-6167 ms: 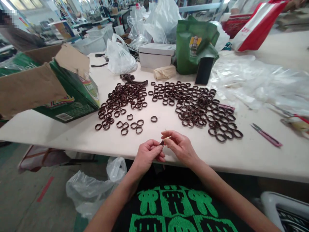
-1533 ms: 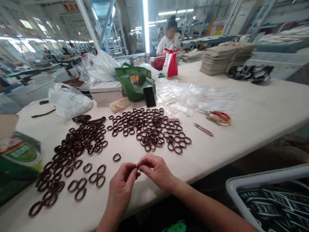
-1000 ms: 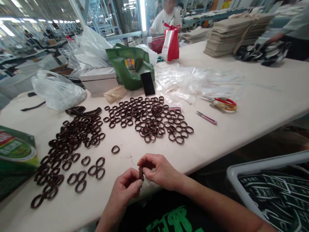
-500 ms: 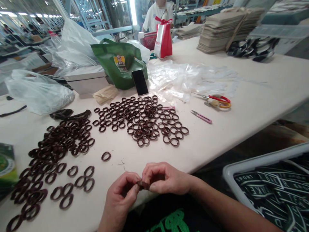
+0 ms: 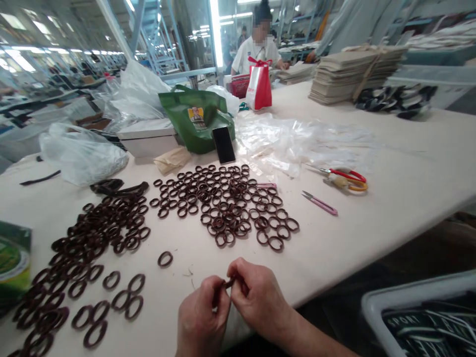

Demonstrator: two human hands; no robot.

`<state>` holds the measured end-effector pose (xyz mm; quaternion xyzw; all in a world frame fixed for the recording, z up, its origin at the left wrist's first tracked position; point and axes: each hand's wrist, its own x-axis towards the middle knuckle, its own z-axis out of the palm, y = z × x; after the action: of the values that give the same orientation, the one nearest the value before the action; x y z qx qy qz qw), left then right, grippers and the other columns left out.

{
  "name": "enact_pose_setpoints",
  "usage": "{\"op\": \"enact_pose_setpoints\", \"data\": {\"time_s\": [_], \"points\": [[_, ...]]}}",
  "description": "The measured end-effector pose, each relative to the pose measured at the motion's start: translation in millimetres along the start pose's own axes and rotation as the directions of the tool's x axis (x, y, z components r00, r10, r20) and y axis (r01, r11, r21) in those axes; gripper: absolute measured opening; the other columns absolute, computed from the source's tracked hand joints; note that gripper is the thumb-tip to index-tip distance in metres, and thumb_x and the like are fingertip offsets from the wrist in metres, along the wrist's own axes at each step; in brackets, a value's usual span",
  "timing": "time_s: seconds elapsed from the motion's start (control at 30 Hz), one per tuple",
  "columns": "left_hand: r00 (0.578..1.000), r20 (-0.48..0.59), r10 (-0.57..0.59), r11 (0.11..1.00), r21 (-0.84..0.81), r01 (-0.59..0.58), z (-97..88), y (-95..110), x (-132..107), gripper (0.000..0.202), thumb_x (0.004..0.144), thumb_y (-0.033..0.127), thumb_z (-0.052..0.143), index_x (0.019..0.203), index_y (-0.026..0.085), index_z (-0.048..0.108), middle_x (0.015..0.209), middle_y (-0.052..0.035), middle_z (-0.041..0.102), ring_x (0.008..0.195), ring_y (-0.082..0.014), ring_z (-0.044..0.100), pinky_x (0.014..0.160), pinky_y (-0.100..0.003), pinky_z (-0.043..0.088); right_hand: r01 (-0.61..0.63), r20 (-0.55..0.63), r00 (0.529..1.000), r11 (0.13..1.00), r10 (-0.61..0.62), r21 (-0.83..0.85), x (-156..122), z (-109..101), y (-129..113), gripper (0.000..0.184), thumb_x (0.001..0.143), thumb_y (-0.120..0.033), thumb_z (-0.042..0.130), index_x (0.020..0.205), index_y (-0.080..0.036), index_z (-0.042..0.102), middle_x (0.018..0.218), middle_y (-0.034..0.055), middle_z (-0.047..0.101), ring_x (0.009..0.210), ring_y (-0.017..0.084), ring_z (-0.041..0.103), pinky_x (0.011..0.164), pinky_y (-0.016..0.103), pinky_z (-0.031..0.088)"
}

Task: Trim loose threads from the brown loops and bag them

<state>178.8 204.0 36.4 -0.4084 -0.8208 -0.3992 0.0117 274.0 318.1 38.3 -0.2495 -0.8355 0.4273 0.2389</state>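
Observation:
Between my two hands, at the table's near edge, is a small dark brown ring [image 5: 229,283], mostly hidden by the fingers. My left hand [image 5: 204,312] pinches one side of it with thumb and forefinger. On the other side my right hand [image 5: 256,297] grips it, fingers curled in. Just beyond the hands lies a loose pile of similar brown rings [image 5: 223,193]. Another heap of rings [image 5: 100,223] spreads along the left, and a single ring [image 5: 165,259] lies apart from both.
Thread snips [image 5: 320,203] and red-and-yellow-handled scissors [image 5: 345,179] lie to the right. Behind the rings are a phone [image 5: 224,145], a green bag [image 5: 197,119] and clear plastic bags [image 5: 297,139]. A white-rimmed bin [image 5: 372,302] holds printed straps at lower right. A person [image 5: 256,54] works across the table.
My hands have drawn closer together and turned around the ring, the right fingers curling in more. The view has tilted up, showing more of the person across the table.

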Motion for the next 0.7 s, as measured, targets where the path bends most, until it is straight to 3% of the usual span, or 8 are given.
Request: {"op": "enact_pose_setpoints", "data": {"time_s": [0.13,0.23,0.3,0.4,0.5,0.6,0.7], "points": [[0.988,-0.029,0.149,0.985,0.096,-0.146,5.9,-6,11,0.016,0.083,0.015,0.049,0.076,0.025,0.058,0.053,0.0053,0.058,0.045,-0.0130,0.056,0.049,-0.024,0.038,0.005,0.080,0.997,1.000,-0.007,0.022,7,-5,0,0.018,0.084,-0.017,0.043,0.085,-0.021,0.061,0.073,0.0001,0.064,0.065,0.015,0.060,0.063,0.025,0.040],[0.992,-0.048,0.119,0.989,0.098,-0.114,4.6,-9,20,0.015,0.082,0.012,0.048,0.078,0.024,0.057,0.055,0.0046,0.060,0.047,-0.0120,0.057,0.050,-0.023,0.039,-0.118,0.207,0.975,0.980,0.083,0.163,15,-6,4,0.014,0.088,-0.028,0.047,0.081,-0.020,0.057,0.067,-0.0015,0.058,0.059,0.014,0.054,0.056,0.023,0.041],[0.998,0.003,0.057,0.997,0.058,-0.057,1.6,-9,24,0.014,0.082,0.012,0.049,0.081,0.023,0.057,0.056,0.0042,0.061,0.047,-0.0117,0.058,0.050,-0.023,0.039,-0.174,0.261,0.957,0.968,0.123,0.182,20,-7,8,0.019,0.088,-0.036,0.050,0.077,-0.021,0.053,0.062,-0.0030,0.052,0.055,0.013,0.050,0.051,0.022,0.040],[0.993,0.117,-0.031,0.998,-0.043,0.037,-6.7,-8,24,0.012,0.085,0.015,0.051,0.088,0.022,0.059,0.060,0.0033,0.065,0.049,-0.0115,0.058,0.050,-0.022,0.039,-0.128,0.242,0.963,0.991,0.116,0.035,25,-15,21,0.027,0.087,-0.044,0.052,0.073,-0.021,0.052,0.057,-0.0035,0.051,0.052,0.013,0.050,0.050,0.023,0.041],[0.974,0.214,-0.076,0.983,-0.147,0.109,-24.7,-6,20,0.012,0.085,0.019,0.054,0.095,0.021,0.061,0.063,0.0026,0.067,0.052,-0.0110,0.058,0.052,-0.021,0.041,-0.072,0.110,0.988,0.960,0.105,-0.272,33,-34,37,0.030,0.086,-0.051,0.055,0.078,-0.023,0.058,0.057,-0.0028,0.056,0.048,0.015,0.053,0.047,0.025,0.042],[0.950,0.300,-0.085,0.972,-0.186,0.145,-55.8,-5,17,0.011,0.085,0.021,0.056,0.092,0.020,0.063,0.065,0.0019,0.066,0.054,-0.0103,0.057,0.055,-0.020,0.042,0.033,-0.063,0.995,0.834,-0.081,-0.551,46,-52,44,0.038,0.088,-0.056,0.050,0.099,-0.022,0.064,0.076,0.0033,0.067,0.057,0.020,0.062,0.051,0.031,0.046],[0.930,0.353,-0.101,0.971,-0.169,0.169,-92.7,-7,15,0.010,0.085,0.021,0.057,0.088,0.019,0.066,0.068,0.0007,0.066,0.059,-0.0103,0.057,0.059,-0.020,0.043,0.249,-0.080,0.915,0.708,-0.396,-0.661,66,-50,36,0.043,0.095,-0.049,0.043,0.118,-0.017,0.061,0.113,0.0123,0.066,0.091,0.028,0.067,0.075,0.039,0.052]]}}
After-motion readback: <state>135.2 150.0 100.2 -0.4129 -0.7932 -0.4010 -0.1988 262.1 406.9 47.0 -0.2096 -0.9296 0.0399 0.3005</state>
